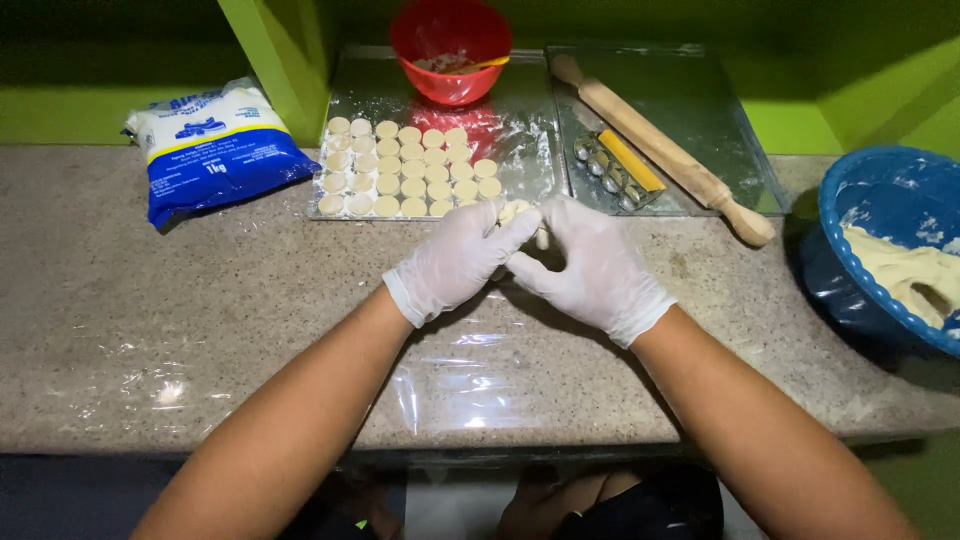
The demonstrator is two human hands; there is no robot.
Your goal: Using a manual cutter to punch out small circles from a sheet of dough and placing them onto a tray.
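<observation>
Both gloved hands are pinched together over one small piece of dough (522, 212), the left hand (455, 262) and right hand (592, 268) closing their fingertips on it just above the counter, right at the near edge of the steel tray (350, 90). Biggest risk I can see: the piece is tiny and soft, so squeezing too hard would probably squash or tear it, or it sticks to the gloves. The knuckles are also very near the last row of dough discs (408, 170) at 11 o'clock, so a careless nudge could dent those. Around: red bowl (450, 45) at 12 o'clock, rolling pin (660, 145) and a metal cutter (612, 168) on a second tray at 1 o'clock, blue basin (880, 230) with dough at 3 o'clock, flour bag (215, 145) at 10 o'clock. Nothing really blocks the hands.
</observation>
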